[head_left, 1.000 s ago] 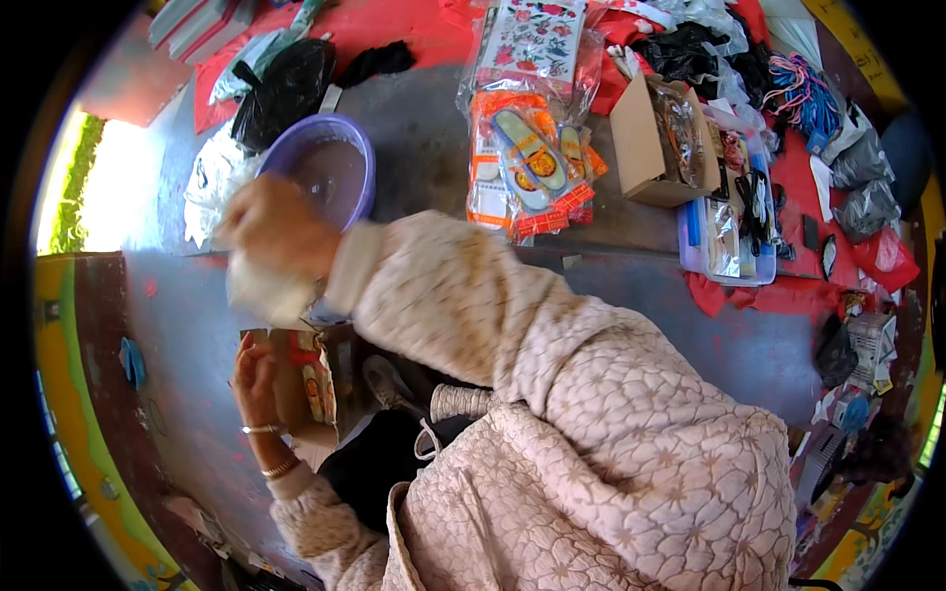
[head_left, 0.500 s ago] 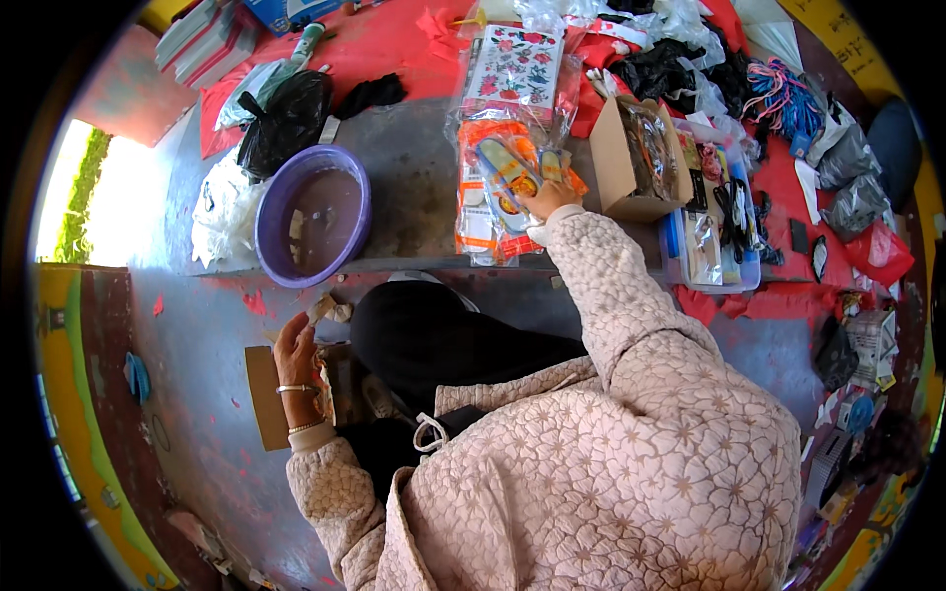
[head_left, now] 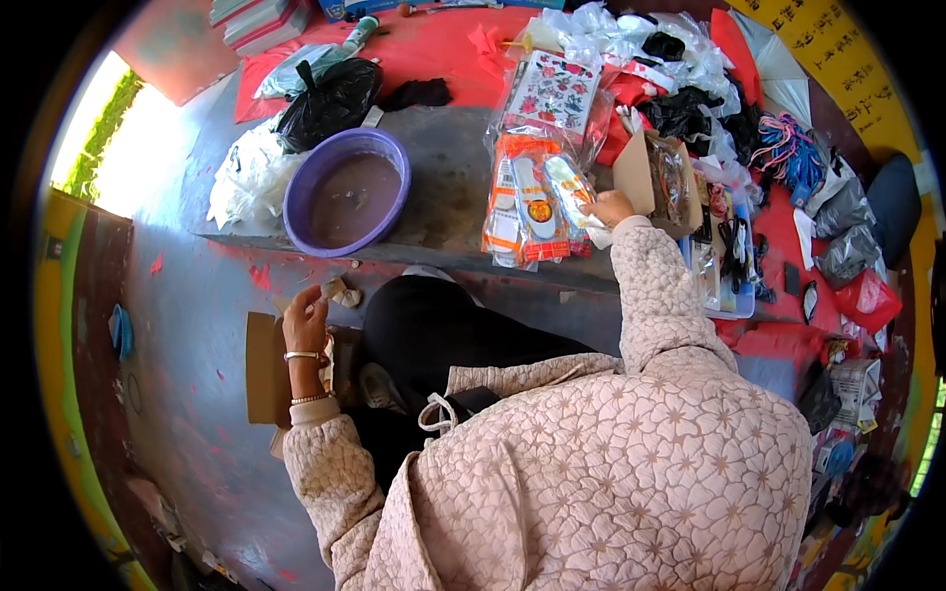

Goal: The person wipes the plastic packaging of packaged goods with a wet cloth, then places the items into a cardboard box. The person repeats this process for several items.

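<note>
My right hand (head_left: 609, 208) is closed on the lower edge of a pale insole (head_left: 564, 185) in a clear packet. It lies at the right side of a stack of orange-and-clear insole packets (head_left: 522, 212) on the grey ledge. My left hand (head_left: 304, 317) hovers above an opened cardboard box (head_left: 262, 369) on the floor beside my leg; its fingers are loosely bent and apart, with nothing visible in them. My wrist hides part of what is in that box.
A purple basin (head_left: 396, 202) of murky water stands left on the ledge, near a black plastic bag (head_left: 330, 103). Right of the packets are a small carton (head_left: 636, 177) and a clear bin (head_left: 731, 303) of goods. A floral-print pack (head_left: 554, 94) lies behind.
My right hand has shifted right along the packets, and the pale insole has come with it to the stack's right edge. My left hand stays over the box. The whole view has swung slightly.
</note>
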{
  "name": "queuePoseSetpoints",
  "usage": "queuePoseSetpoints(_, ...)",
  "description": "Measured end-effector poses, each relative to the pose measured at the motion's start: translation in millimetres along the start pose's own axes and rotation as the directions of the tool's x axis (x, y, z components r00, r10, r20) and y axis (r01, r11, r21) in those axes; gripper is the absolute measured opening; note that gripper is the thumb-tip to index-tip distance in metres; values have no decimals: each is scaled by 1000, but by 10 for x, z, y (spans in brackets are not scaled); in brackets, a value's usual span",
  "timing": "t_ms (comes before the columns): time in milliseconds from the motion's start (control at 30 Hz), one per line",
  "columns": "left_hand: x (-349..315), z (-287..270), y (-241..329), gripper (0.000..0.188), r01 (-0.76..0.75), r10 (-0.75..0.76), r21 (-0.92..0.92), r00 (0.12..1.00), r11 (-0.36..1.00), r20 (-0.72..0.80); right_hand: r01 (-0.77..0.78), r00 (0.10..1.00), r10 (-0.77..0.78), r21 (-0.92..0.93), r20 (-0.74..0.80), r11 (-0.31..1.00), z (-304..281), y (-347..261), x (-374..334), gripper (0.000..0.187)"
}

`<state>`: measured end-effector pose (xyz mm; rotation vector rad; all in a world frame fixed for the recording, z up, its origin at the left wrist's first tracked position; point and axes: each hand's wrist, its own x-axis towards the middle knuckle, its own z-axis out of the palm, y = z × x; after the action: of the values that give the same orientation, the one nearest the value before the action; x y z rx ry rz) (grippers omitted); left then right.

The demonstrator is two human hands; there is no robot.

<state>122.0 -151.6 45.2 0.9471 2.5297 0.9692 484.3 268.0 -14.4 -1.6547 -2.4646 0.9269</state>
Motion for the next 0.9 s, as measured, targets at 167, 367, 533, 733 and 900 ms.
queuePoseSetpoints(167, -91, -15, 132, 36, 133, -129, -416, 991, 900, 38, 274, 943, -325, 384, 75, 882, -251, -501, -94, 23)
queuePoseSetpoints(367, -196, -142, 384, 53, 135, -16, -838, 989, 529, 149, 406, 706, -688, 698, 171, 590, -583, -2173, -893, 24)
queuePoseSetpoints(533, -349, -454, 385, 81, -36, 310, -994, 951, 98, -4, 255, 460, -772, 768, 438, 587, -264, -3261, -1390, 18)
queuePoseSetpoints(733, -520, -1040, 95, 81, -470, -313, -877, 852, -102, -420, 379, 330, -811, 719, 483, 583, 426, -3877, -1513, 15)
queuePoseSetpoints(900, -532, -1206, -231, 48, -401, -198, -915, 894, 52, -403, 559, 208, -824, 627, 527, 542, 876, -4239, -1650, 15)
